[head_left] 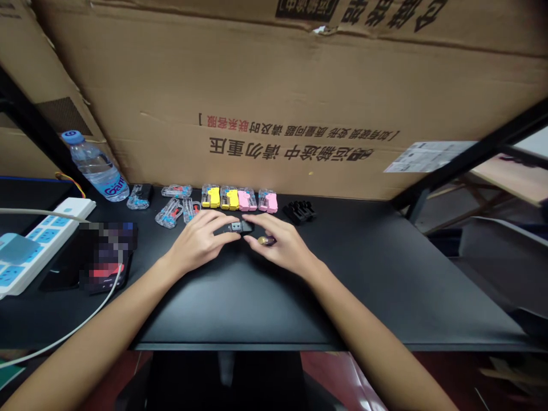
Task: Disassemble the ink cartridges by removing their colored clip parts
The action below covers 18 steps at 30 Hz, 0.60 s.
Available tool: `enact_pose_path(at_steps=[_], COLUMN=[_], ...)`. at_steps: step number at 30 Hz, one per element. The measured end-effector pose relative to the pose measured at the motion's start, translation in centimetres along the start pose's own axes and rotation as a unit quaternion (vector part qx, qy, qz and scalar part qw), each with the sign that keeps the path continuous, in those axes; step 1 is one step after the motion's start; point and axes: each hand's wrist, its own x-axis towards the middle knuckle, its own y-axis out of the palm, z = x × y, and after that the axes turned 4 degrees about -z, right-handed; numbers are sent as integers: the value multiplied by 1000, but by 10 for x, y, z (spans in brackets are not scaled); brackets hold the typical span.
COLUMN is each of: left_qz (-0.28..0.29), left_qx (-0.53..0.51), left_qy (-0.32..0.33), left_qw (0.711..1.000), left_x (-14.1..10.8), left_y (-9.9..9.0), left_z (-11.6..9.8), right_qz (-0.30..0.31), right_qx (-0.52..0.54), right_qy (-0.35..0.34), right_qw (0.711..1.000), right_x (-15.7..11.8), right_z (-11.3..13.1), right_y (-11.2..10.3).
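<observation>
- Head view: between my two hands, over the middle of the smooth black surface (pixel 385 279), sits a small black block with a grey two-dotted face (pixel 236 227); whether it is raised or resting I cannot tell.
- My left hand (pixel 225 228) pinches its left end between thumb and fingers; my right hand (pixel 248 228) closes thumb and forefinger about the other end.
- I judge the block light, stiff and probably plastic, a little slippery on smooth sides; its opposite edges look the best place to grip, clear of the grey face.
- A dark, gold-ended cylinder (pixel 266 241) sits in the curl of my right hand, crowding it; held or lying there, I cannot tell.
- Beyond my fingers stand clear plastic toy pieces with yellow parts (pixel 229 198) and pink parts (pixel 247 200), hemming in forward movement; clear red-and-blue pieces (pixel 169 213) lie left, small black pieces (pixel 300 212) right.
- Farther left: a blue-capped water bottle (pixel 99 168), a white power strip (pixel 64 214) and a loose white cable (pixel 100 309) near my left forearm.
- A brown cardboard wall (pixel 257 80) closes off the back.
</observation>
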Motion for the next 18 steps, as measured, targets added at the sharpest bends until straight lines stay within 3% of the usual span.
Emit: enact_pose_path(at_steps=[6,12,18], left_qz=[10,13,77], left_qx=[-114,-170,-259], left_qy=[-43,-145,-163], left_qw=[992,975,949], left_x=[1,-6,-10], left_y=[3,-2,3], left_z=[-6,19,23], right_qz=[42,86,157], right_qx=[19,-8,-21], right_qy=[29,88,68], right_qw=[999,992,985], right_x=[0,2,0], right_z=[-4,-30,-27], right_y=[3,-11,-6])
